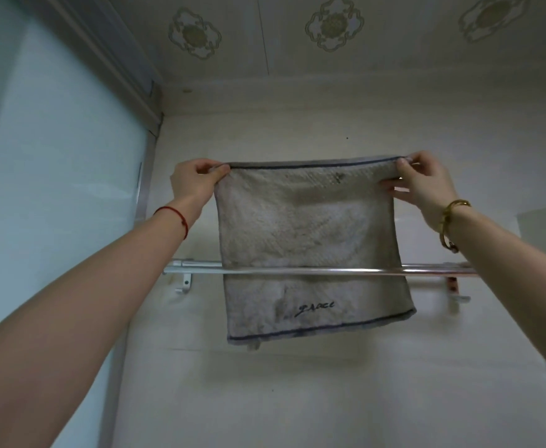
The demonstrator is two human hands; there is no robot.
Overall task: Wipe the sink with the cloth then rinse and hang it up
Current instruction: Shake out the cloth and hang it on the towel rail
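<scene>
two hands: both raised, each pinching a top corner of one cloth, arms reaching up from the lower corners of the view.
wall (pixel 297 399): pale tile behind everything, meeting a ceiling (pixel 265 37) with flower motifs.
glass (pixel 55 156): frosted panel at left in a metal frame.
cloth (pixel 307 240): grey-white, stained, dark stripe along top and bottom edges, dark embroidered script near the lower edge; stretched flat between the hands; its lower part passes behind the front bar of the rail and hangs below it.
rail (pixel 433 271): metal, horizontal, fixed to the wall on brackets; front bar crosses in front of the cloth.
left hand (pixel 194 182): thumb and fingers closed on the cloth's upper left corner; red string on the wrist.
right hand (pixel 423 185): thumb and fingers clamped on the upper right corner; gold bangle on the wrist.
sink: out of view.
</scene>
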